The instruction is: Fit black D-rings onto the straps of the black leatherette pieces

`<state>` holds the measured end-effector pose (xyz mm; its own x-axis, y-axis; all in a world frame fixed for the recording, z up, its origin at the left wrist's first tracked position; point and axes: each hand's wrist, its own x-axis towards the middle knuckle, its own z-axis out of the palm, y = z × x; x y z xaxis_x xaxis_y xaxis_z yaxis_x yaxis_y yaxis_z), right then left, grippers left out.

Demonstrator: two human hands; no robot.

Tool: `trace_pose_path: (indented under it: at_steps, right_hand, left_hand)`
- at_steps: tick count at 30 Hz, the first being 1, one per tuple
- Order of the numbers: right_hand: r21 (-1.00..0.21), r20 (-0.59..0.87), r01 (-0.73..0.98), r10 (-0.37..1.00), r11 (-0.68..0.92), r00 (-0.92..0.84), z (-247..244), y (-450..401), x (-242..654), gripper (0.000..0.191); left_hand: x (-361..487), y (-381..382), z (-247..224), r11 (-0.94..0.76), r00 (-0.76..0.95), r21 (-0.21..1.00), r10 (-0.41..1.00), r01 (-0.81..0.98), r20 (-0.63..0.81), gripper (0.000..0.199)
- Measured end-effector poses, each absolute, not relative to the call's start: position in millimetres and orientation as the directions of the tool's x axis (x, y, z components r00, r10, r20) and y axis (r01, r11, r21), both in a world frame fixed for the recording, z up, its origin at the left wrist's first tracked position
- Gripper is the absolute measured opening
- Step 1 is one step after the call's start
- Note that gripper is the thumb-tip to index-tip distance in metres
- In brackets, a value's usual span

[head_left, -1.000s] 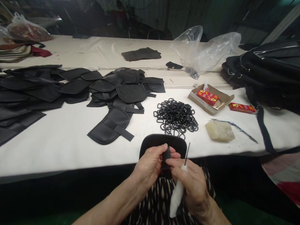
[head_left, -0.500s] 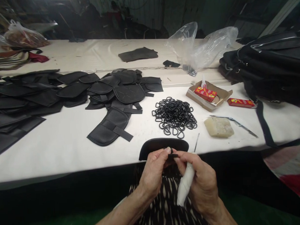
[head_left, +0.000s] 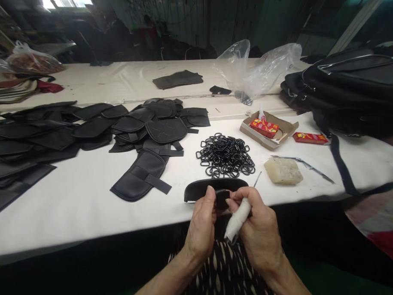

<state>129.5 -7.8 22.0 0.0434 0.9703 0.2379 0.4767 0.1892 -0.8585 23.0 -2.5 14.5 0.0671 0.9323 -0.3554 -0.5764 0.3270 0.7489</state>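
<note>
A black padded leather piece (head_left: 198, 189) stands at the table's front edge, its rounded top facing away from me. My left hand (head_left: 201, 229) is closed on its short black strap (head_left: 222, 199), thumb on top. My right hand (head_left: 264, 233) grips an awl (head_left: 237, 220) with a white wrapped handle; its thin metal point sticks out toward the upper right. The same hand's thumb and forefinger pinch the strap's right end. Whether a ring sits in the strap is hidden by my fingers. Just beyond lies a heap of black D-rings (head_left: 227, 157).
Similar black leather pieces (head_left: 139, 173) are piled to the left. On the right are an open cardboard box (head_left: 288, 133) with red packets, a yellowish block (head_left: 283, 171), tweezers (head_left: 316, 171) and a black bag (head_left: 346, 90). A clear plastic bag (head_left: 261, 70) lies behind.
Both hands have tilted the strap up, so more of its flat face shows. The awl's handle has swung up a little. My view has shifted slightly.
</note>
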Motion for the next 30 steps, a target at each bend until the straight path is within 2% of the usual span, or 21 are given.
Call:
trace_pose_path:
  at_steps: [5,10,15,30]
  right_hand:
    - [-0.887,0.130,0.453,0.990,0.092,0.052,26,-4,130,0.002]
    - [-0.901,0.064,0.433,0.996,0.029,0.067,27,-5,130,0.004]
    - [-0.904,0.019,0.428,0.996,-0.020,0.086,27,-3,128,0.008]
    - [-0.845,0.041,0.535,0.997,0.001,0.062,34,-2,123,0.005]
  left_hand:
    - [23,-3,21,0.354,0.165,0.829,0.935,-0.432,-0.313,0.026]
    - [27,-3,24,0.344,0.079,0.865,0.937,-0.364,-0.339,0.027]
    - [29,-4,24,0.342,0.049,0.857,0.935,-0.387,-0.351,0.029]
    - [32,-6,16,0.315,-0.040,0.877,0.935,-0.363,-0.353,0.029]
